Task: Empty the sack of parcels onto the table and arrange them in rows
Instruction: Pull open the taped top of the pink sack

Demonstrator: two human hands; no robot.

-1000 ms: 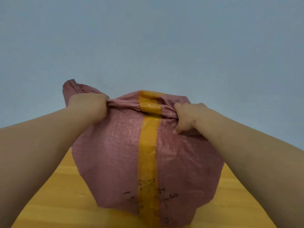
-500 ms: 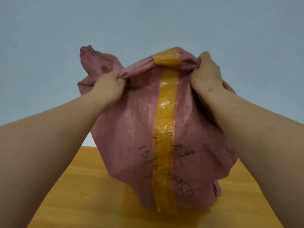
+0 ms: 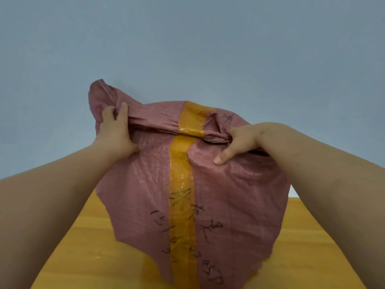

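A pink woven sack (image 3: pixel 145 195) with a yellow tape stripe down its middle and black handwriting hangs above the wooden table (image 3: pixel 83 257), upside down, with its gathered end uppermost. My left hand (image 3: pixel 115 134) grips the bunched fabric at the upper left. My right hand (image 3: pixel 239 140) grips the folded seam at the upper right, thumb pointing down on the cloth. The sack's lower end reaches the table. No parcels are visible; the sack hides whatever is inside or under it.
Behind the table rises a plain pale blue wall (image 3: pixel 187 49). Bare yellow wood shows to the left and right (image 3: pixel 312 257) of the sack.
The sack's gathered end rose, then dropped back down. My right hand has lowered and shifted right along the seam; my left hand has regripped at the upper left corner.
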